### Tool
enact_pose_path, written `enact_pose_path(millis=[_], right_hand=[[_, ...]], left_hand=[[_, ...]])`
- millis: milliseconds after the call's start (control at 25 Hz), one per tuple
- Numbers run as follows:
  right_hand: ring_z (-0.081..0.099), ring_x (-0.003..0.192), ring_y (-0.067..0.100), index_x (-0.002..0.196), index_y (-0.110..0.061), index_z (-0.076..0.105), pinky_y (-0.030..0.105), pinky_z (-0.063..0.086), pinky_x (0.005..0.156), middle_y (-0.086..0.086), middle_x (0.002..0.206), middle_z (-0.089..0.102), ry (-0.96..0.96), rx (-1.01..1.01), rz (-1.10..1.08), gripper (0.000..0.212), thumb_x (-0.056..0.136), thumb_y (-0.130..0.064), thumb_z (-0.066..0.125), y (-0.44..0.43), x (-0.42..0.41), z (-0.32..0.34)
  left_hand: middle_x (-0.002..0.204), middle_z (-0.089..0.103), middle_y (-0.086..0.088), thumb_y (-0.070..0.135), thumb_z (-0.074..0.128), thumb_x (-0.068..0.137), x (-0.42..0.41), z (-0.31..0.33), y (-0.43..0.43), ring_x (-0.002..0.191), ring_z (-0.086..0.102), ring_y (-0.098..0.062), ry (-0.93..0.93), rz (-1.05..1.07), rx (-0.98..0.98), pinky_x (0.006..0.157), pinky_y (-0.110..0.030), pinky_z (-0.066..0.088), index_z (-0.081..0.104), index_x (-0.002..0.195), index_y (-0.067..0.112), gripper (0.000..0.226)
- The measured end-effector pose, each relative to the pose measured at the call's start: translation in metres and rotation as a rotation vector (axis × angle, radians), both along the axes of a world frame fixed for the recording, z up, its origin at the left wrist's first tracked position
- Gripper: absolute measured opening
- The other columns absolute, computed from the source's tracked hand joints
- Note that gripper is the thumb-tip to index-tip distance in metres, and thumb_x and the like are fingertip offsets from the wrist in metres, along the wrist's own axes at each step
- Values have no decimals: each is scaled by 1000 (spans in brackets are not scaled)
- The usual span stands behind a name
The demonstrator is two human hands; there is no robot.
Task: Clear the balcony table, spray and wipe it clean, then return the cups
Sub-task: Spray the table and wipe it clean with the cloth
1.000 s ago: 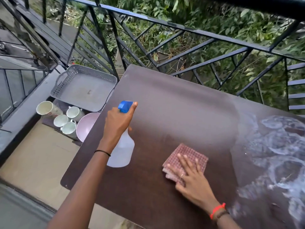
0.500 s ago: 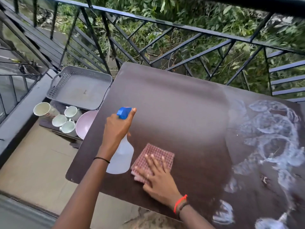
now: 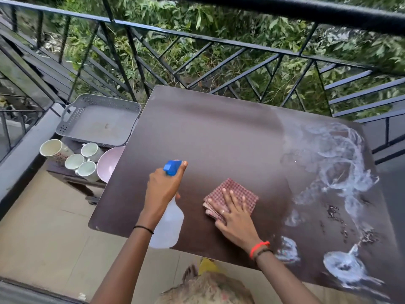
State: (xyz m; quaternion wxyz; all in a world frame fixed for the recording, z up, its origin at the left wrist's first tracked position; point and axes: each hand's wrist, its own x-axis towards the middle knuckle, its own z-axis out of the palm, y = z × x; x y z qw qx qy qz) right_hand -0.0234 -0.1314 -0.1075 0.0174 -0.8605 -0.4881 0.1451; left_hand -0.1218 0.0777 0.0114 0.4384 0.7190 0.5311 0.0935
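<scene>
Grips translucent plastic spray bottle (image 3: 168, 224) at neck with curled left hand (image 3: 163, 189), forefinger against blue nozzle head. Presses folded red-checked woven cloth (image 3: 240, 190) flat beneath straight fingers of right hand (image 3: 234, 220), near front of smooth dark-brown table (image 3: 219, 132); foamy white streaks (image 3: 335, 163) rightward.

Left arm stretched forward; left hand (image 3: 163, 189) curled round bottle (image 3: 168, 227) neck, index finger up on spray head. Right arm reaches in from right; right hand (image 3: 235, 218) flat, fingers spread, pressing cloth (image 3: 238, 191).

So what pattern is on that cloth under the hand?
The cloth has a small red-and-white check, seen in the head view under the right hand.
</scene>
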Motion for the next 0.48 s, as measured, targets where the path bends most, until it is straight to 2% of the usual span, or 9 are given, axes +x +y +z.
enact_pose_path(millis=[120,200,400,480], right_hand=[[26,142,30,142,-53,16,51,4,110,6,155,26,4,-1,55,75,74,-46,47,4,-29,0],[32,140,29,143,-51,17,51,10,108,6,153,32,-7,37,97,81,70,-48,51,-16,-48,-2],[19,144,23,141,-49,32,47,13,111,4,152,34,-17,58,89,82,63,-55,57,-96,-64,-15],[12,146,22,141,-47,34,46,12,112,4,156,24,-32,87,55,80,64,-60,55,-127,-63,-22]], left_hand=[[53,68,-13,65,54,87,0,0,-20,51,67,-12,9,-48,-15,57,-23,45,66,83,-4,70],[47,66,-12,64,53,88,4,-2,-31,48,65,-9,7,-86,-15,55,-23,44,68,87,-1,67],[43,64,-10,66,53,87,21,4,-51,51,67,-12,30,-146,-38,60,-25,49,65,75,10,59],[43,64,-10,65,54,86,27,4,-60,50,67,-14,37,-155,-40,63,-28,53,64,77,6,61]])
